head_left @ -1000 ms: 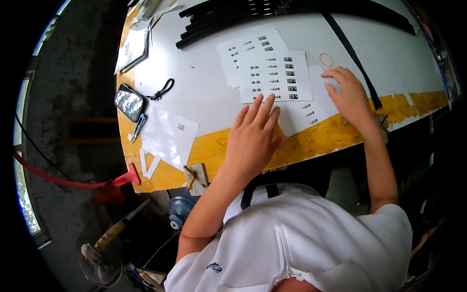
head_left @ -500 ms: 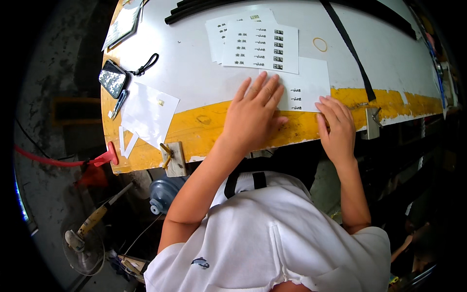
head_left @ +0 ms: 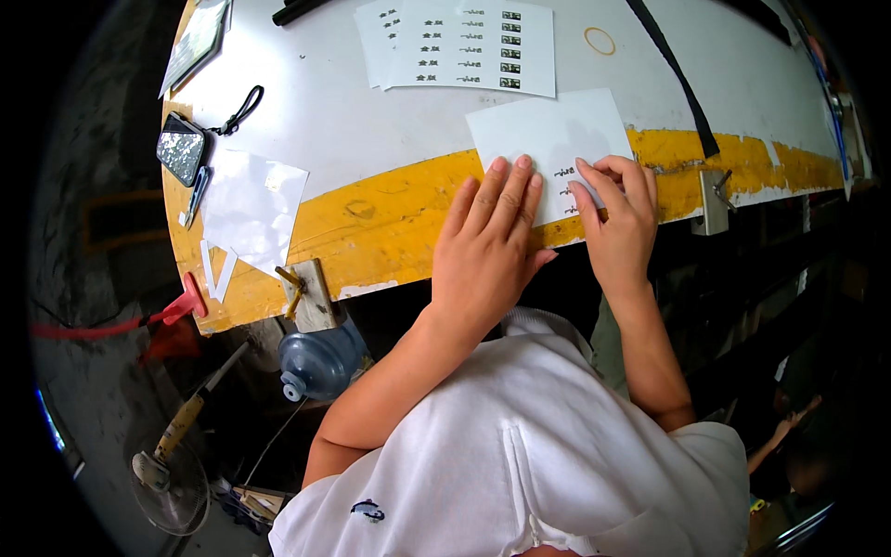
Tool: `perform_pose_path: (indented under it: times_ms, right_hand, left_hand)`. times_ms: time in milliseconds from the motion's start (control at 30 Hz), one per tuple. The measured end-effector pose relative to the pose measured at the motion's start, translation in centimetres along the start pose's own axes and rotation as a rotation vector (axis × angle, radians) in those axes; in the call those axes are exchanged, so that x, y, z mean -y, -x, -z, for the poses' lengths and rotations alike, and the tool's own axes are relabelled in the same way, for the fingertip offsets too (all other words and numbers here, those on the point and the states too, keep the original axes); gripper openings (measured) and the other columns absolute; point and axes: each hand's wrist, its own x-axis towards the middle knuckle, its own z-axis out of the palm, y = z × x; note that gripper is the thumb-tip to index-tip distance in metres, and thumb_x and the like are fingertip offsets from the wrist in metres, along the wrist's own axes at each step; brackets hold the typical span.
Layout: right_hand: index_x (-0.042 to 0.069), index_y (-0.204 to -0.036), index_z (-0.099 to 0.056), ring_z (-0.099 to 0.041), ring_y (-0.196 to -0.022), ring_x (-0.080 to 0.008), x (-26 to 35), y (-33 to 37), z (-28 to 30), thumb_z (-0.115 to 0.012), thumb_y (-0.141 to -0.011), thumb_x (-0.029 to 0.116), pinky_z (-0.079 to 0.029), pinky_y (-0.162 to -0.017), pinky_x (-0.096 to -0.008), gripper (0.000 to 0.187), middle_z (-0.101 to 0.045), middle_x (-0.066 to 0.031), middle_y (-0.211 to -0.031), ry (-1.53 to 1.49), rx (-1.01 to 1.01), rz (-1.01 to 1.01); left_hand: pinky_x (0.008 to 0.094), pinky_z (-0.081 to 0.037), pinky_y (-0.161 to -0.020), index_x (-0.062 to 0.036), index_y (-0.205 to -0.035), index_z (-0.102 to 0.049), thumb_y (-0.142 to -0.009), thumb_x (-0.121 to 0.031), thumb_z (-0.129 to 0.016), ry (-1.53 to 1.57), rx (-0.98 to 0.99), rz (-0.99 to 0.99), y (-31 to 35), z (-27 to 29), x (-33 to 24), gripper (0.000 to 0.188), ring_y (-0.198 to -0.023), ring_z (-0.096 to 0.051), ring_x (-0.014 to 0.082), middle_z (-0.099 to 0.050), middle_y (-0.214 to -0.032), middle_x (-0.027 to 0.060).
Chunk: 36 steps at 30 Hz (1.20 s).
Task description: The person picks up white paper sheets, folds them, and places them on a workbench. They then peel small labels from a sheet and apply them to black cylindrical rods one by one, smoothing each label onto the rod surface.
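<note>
A white sheet of labels lies slightly tilted at the table's near edge, with a short column of small black printed marks on its lower right. My left hand presses flat on the sheet's lower left part, fingers stretched out. Beside the marks, my right hand has its fingers bent over the sheet's right side. Its thumb and index fingertip rest close to the printed marks, a small gap between them, and I see nothing held there. Beyond this sheet lies a small stack of printed sheets.
A rubber band and a black strip lie toward the right. At left are a phone, a blue cutter, a glossy sheet and white paper strips. Clamps grip the table edge; a water bottle and fan stand below.
The label sheet has come clear of the stack and turned a little. My right hand has moved from its right corner to the printed marks, fingers bending. The whole view has shifted.
</note>
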Motion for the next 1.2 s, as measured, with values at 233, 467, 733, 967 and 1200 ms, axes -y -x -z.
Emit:
perform_pose_path:
  times_ms: [233,467,733,967,1200]
  right_hand:
    - [0.006,-0.089,-0.067,-0.054,-0.082,-0.0232,-0.4,-0.3,-0.1,-0.076,-0.07,0.007,-0.046,-0.072,-0.0344,0.021,-0.058,-0.0037,-0.091,-0.051,-0.04,-0.046]
    - [0.007,-0.088,-0.063,-0.056,-0.083,-0.025,-1.1,-1.6,-0.1,-0.072,-0.077,0.012,-0.046,-0.073,-0.0354,0.015,-0.057,-0.0051,-0.09,-0.172,0.081,-0.222]
    - [0.003,-0.088,-0.053,-0.057,-0.08,-0.0244,-0.9,-1.5,-0.5,-0.064,-0.084,0.008,-0.046,-0.072,-0.0347,0.013,-0.057,-0.0071,-0.085,-0.218,0.074,-0.13]
    - [0.001,-0.094,-0.051,-0.055,-0.072,-0.0083,0.2,-1.3,2.3,-0.057,-0.091,0.003,-0.046,-0.067,-0.0227,0.007,-0.055,-0.0017,-0.078,-0.799,0.096,-0.501]
    - [-0.003,-0.093,-0.056,-0.058,-0.078,-0.0092,-0.7,-1.5,6.1,-0.057,-0.087,-0.007,-0.047,-0.071,-0.0215,0.008,-0.058,-0.0035,-0.085,-0.963,0.049,-0.513]
  left_hand:
    - [0.042,-0.029,-0.11,-0.0062,-0.137,-0.046,-0.076,-0.036,-0.07,0.023,0.009,-0.006,0.0,-0.1,0.3,0.073,-0.135,-0.038,0.0271,-0.04,-0.146,0.0084]
    - [0.0426,-0.029,-0.11,-0.0061,-0.138,-0.045,-0.078,-0.037,-0.068,0.028,0.022,-0.012,0.0,0.0,0.4,0.071,-0.135,-0.037,0.0279,-0.04,-0.146,0.0091]
    - [0.0425,-0.029,-0.11,-0.0058,-0.138,-0.044,-0.078,-0.038,-0.068,0.019,0.025,-0.021,0.0,0.1,0.5,0.073,-0.135,-0.037,0.028,-0.039,-0.146,0.0089]
    - [0.0431,-0.029,-0.11,-0.0053,-0.136,-0.047,-0.079,-0.035,-0.069,0.027,0.065,-0.042,-0.6,1.1,0.2,0.068,-0.134,-0.038,0.0276,-0.04,-0.146,0.0091]
    - [0.042,-0.037,-0.106,-0.0078,-0.119,-0.06,-0.088,-0.024,-0.062,-0.142,-0.128,-0.084,-9.2,5.1,3.7,0.035,-0.11,-0.058,0.0265,-0.063,-0.118,0.0096]
